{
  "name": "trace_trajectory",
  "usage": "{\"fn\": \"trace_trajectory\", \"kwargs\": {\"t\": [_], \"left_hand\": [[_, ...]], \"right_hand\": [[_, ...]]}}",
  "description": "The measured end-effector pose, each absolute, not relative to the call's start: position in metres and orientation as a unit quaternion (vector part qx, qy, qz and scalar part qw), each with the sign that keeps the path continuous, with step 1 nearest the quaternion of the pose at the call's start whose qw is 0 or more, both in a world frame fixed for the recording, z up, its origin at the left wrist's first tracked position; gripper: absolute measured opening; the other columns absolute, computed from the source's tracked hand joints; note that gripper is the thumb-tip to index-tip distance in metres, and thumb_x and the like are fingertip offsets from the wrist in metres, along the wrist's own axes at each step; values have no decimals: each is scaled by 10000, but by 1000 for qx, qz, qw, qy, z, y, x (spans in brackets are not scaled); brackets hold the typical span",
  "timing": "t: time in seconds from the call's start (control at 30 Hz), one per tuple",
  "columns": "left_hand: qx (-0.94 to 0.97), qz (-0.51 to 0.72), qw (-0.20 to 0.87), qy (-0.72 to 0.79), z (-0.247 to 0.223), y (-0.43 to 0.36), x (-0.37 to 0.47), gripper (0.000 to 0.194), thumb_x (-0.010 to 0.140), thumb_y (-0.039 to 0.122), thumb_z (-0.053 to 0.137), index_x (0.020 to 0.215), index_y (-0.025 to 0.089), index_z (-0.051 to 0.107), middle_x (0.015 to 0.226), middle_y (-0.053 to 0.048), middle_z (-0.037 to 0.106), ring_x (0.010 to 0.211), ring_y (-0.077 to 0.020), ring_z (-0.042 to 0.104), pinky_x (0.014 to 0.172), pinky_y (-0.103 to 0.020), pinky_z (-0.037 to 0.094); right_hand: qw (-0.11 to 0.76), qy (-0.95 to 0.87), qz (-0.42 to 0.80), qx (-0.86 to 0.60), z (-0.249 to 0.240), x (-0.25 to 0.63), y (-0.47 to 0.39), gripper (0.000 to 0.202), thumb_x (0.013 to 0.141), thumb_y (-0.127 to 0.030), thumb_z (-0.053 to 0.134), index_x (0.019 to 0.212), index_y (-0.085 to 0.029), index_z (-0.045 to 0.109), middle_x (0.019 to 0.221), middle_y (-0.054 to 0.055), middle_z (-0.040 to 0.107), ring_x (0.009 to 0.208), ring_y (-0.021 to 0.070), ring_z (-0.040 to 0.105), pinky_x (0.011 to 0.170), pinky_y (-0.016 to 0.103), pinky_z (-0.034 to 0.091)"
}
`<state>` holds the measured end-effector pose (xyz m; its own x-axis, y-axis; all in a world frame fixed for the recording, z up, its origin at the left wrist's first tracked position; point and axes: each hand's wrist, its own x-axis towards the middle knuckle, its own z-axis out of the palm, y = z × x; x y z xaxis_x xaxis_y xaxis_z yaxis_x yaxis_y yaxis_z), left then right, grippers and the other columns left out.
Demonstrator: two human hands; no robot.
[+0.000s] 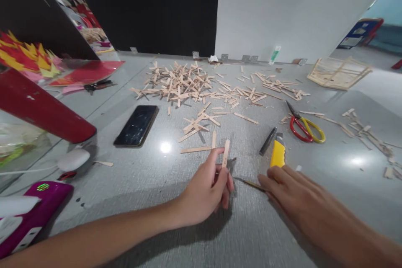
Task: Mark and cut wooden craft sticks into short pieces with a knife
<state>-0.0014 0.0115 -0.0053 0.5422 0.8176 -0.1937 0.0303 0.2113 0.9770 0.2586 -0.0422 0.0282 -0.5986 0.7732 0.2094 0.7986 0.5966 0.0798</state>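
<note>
My left hand (210, 188) pinches a flat wooden craft stick (225, 153) upright between thumb and fingers, just above the table. My right hand (295, 197) is palm down at the right, with its fingers bent. Its fingertips reach the lower end of a yellow utility knife (278, 153), and its thumb side meets a thin pointed metal tool (249, 183). Which of these it grips is hidden. Two craft sticks (196, 150) lie just beyond my left hand. A black pen-like item (268, 141) rests beside the knife.
A large pile of craft sticks (179, 81) spreads along the back. Red-and-yellow scissors (303, 125) and stick scraps (366, 130) lie right, below a stick-built frame (339, 73). Left are a phone (136, 126), a red cylinder (47, 106), a white mouse (74, 159) and a purple power strip (47, 201).
</note>
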Motion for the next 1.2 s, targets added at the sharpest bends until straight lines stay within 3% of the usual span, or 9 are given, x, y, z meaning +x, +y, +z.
{"fn": "trace_trajectory", "kwargs": {"t": [0.13, 0.3, 0.47, 0.6, 0.7, 0.87, 1.0, 1.07, 1.2], "left_hand": [[563, 290, 675, 379, -6, 11, -1, 244, 1148, 301, 389, 1386, 250, 386, 809, 54, 592, 491, -80, 581, 381, -117, 418], [569, 284, 676, 373, -7, 11, -3, 251, 1151, 340, 409, 1390, 262, 390, 824, 49, 603, 497, -83, 575, 376, -123, 418], [580, 267, 676, 368, -4, 12, -3, 200, 1148, 379, 416, 1266, 227, 472, 834, 30, 602, 507, -86, 569, 369, -134, 402], [588, 258, 673, 368, -4, 13, -3, 172, 1148, 370, 410, 1231, 232, 470, 832, 25, 615, 502, -91, 571, 364, -142, 391], [591, 261, 670, 364, -5, 13, -3, 153, 1151, 351, 393, 1217, 235, 469, 824, 30, 611, 494, -86, 565, 366, -142, 386], [597, 264, 662, 369, -3, 13, -1, 138, 1151, 333, 393, 1221, 236, 463, 810, 38, 609, 484, -80, 561, 386, -152, 392], [598, 268, 659, 369, -1, 13, -1, 139, 1153, 342, 396, 1217, 233, 454, 814, 37, 615, 498, -78, 574, 419, -159, 415], [597, 268, 660, 369, -1, 13, -1, 152, 1150, 346, 392, 1233, 231, 444, 824, 30, 615, 490, -85, 569, 390, -164, 393], [620, 269, 640, 365, -5, 12, -1, 135, 1151, 314, 373, 1225, 225, 441, 828, 31, 607, 489, -81, 560, 424, -181, 417]], "right_hand": [[70, -892, -104, -434, 18, 243, -43, 378, 974, 36, 336, 974, -173, 651, 932, 128, 721, 802, 269, 704, 734, 433, 616], [154, -877, -34, -454, 10, 247, -47, 216, 1114, -137, 403, 1042, -177, 602, 839, 55, 684, 704, 207, 682, 632, 317, 561], [197, -883, -51, -423, 1, 252, -38, 360, 1172, -208, 390, 1486, -86, 516, 928, 52, 749, 698, 159, 731, 596, 278, 542], [170, -908, -85, -372, 3, 253, -36, 409, 1176, -173, 285, 1479, -38, 525, 789, 25, 688, 602, 147, 680, 502, 262, 509], [164, -914, -98, -357, 3, 255, -37, 424, 1164, -125, 253, 1485, -16, 508, 858, 76, 737, 632, 150, 697, 510, 257, 523], [159, -915, -98, -359, 2, 254, -36, 529, 1168, -136, 239, 1693, -64, 253, 983, 119, 794, 692, 166, 749, 518, 251, 549], [166, -915, -106, -352, 6, 250, -34, 557, 1173, -146, 231, 1720, -69, 154, 963, 120, 806, 688, 168, 763, 515, 243, 553], [155, -920, -120, -338, 7, 249, -33, 544, 1164, -117, 211, 1700, -33, 176, 961, 129, 808, 725, 183, 776, 513, 253, 555], [139, -924, -121, -335, 4, 251, -33, 460, 1131, -66, 205, 1521, 23, 431, 951, 149, 787, 770, 203, 774, 511, 270, 558]]}}
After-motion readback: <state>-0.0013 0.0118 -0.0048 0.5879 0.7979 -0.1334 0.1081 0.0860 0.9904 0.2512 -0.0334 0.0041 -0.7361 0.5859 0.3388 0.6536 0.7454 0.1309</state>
